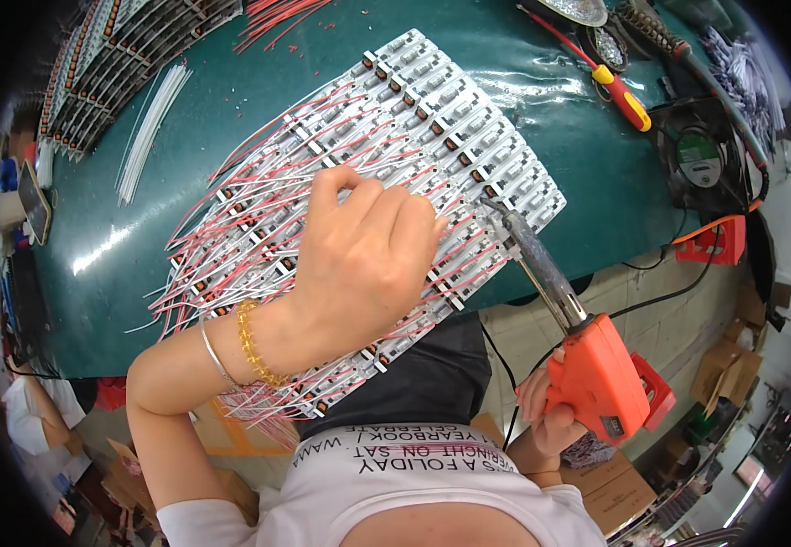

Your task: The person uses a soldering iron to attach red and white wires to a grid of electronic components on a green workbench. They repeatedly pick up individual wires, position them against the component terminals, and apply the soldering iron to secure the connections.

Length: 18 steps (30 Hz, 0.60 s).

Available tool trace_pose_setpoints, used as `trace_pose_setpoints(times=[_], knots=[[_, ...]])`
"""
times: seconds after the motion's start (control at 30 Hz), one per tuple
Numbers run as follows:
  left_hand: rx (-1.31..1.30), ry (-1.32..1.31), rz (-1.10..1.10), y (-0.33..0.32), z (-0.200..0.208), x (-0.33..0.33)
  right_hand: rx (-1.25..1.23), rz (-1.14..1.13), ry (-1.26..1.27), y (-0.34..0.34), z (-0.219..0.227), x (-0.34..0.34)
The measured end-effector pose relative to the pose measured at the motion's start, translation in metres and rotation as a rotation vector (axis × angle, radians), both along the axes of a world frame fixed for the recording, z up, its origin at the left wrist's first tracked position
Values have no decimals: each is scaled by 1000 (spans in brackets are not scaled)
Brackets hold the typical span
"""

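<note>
A large panel of joined white circuit boards [505,155] lies slantwise in front of me, overhanging the near table edge. Rows of small components cover it, and many red and white wires [222,223] fan out toward its left side. My left hand [368,242] is closed over the middle of the panel, its fingers curled and pressed together; their tips and whatever they pinch are hidden. In my right hand [546,419] is a red soldering gun [603,374], gripped by its handle. Its tip points up and left, meeting the panel's right part near the left fingertips.
Beyond the panel, the green tabletop [94,310] holds white wires [151,132], red wires [272,18] and stacked boards [122,64]. To the right are a red-and-yellow screwdriver [628,102], a metal dish [578,9], and a black fan [701,155] with cables. Another person [44,410] is at far left.
</note>
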<state>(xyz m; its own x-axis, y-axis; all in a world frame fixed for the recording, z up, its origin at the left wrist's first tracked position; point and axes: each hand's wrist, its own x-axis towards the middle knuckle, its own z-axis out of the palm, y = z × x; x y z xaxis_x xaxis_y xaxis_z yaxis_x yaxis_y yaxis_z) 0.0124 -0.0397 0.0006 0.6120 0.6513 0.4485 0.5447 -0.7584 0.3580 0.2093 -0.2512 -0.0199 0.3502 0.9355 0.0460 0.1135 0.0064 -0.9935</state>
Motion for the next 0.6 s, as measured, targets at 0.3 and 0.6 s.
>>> trace_pose_setpoints(times=[0.3,0.6], knots=[[-171,-167,-44,2,17,-3,14,-30,61,3,10,-1],[-154,-121,-51,-6,2,6,-71,-25,-23,-22,-3,7]])
